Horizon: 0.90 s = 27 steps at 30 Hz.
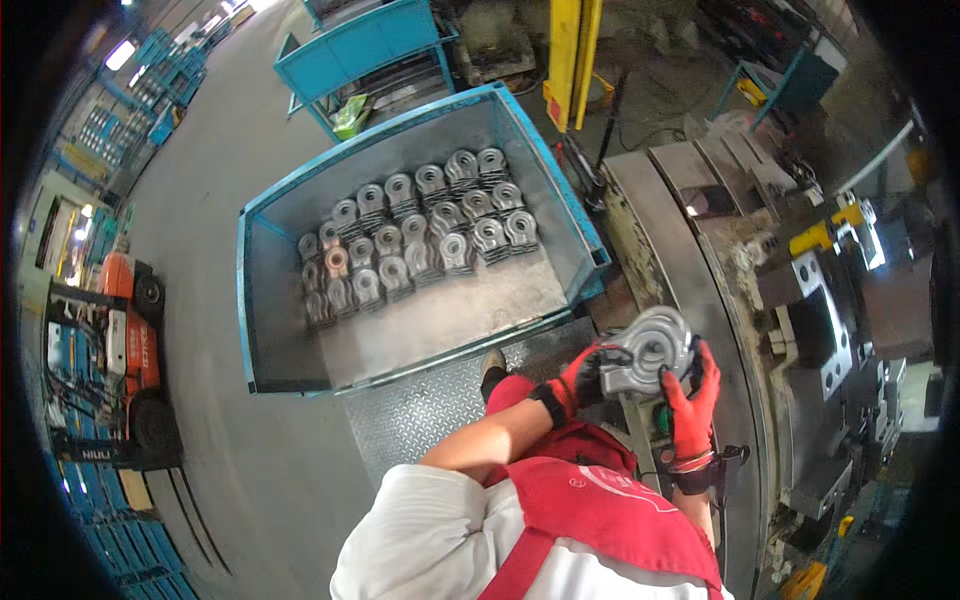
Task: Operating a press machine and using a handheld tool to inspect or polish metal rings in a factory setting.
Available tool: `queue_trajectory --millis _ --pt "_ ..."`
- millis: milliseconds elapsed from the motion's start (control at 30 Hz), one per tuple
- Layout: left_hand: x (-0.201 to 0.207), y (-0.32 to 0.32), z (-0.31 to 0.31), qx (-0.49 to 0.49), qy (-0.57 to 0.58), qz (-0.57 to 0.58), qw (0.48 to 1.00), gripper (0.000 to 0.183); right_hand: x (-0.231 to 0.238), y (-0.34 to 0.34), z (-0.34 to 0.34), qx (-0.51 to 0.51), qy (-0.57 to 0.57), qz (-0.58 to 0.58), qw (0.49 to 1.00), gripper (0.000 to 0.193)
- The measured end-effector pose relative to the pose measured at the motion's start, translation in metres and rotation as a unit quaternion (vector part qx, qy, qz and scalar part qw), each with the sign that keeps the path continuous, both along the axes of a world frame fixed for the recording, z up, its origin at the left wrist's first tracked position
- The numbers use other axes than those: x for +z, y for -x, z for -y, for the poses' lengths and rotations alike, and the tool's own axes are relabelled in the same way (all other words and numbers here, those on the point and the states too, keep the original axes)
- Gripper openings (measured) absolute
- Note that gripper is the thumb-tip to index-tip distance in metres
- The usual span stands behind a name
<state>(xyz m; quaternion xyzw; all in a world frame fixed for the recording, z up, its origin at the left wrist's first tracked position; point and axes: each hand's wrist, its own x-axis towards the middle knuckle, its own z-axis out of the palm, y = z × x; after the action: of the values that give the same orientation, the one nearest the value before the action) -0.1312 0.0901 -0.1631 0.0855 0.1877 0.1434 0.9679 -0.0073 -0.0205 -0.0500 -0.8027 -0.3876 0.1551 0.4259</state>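
Note:
A short stack of grey stamped metal brackets [652, 342], each with a ringed round hole, is held between my two hands. My left hand [585, 379], in a red and black glove, grips its left side. On the right edge of the stack my right hand [694, 410], gloved alike, is closed with its thumb over the near face. Parts of the fingers are hidden behind the metal. To the left stands a blue-rimmed metal bin [243, 300]. Rows of similar stacked brackets [415, 232] fill its far part, and one bracket [336, 262] looks copper-coloured.
A machine's metal bed [668, 235] runs along my right, with die blocks [825, 330] beyond it. A yellow post [572, 60] rises behind the bin, near a blue cart [360, 52]. Checkered plate [410, 425] covers the floor before the bin. An orange forklift [130, 340] stands far left.

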Motion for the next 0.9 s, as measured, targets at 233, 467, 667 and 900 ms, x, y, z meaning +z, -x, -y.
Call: queue_trajectory --millis 233,467,667,900 --pt "-0.016 0.089 -0.091 0.162 0.01 -0.035 0.986 0.022 -0.034 -0.001 -0.117 0.067 -0.075 -0.185 0.978 0.055" --pt "-0.096 0.129 -0.213 0.197 0.018 -0.082 0.977 0.029 -0.143 -0.036 -0.259 0.072 0.231 0.141 0.96 0.083" --pt "-0.188 0.106 -0.316 0.259 0.011 -0.116 0.959 0.02 -0.167 -0.025 -0.292 0.008 0.31 0.105 0.945 0.08" --pt "-0.285 0.063 -0.405 0.365 0.023 -0.159 0.917 0.025 -0.16 -0.016 -0.3 0.001 0.303 0.097 0.948 0.074"
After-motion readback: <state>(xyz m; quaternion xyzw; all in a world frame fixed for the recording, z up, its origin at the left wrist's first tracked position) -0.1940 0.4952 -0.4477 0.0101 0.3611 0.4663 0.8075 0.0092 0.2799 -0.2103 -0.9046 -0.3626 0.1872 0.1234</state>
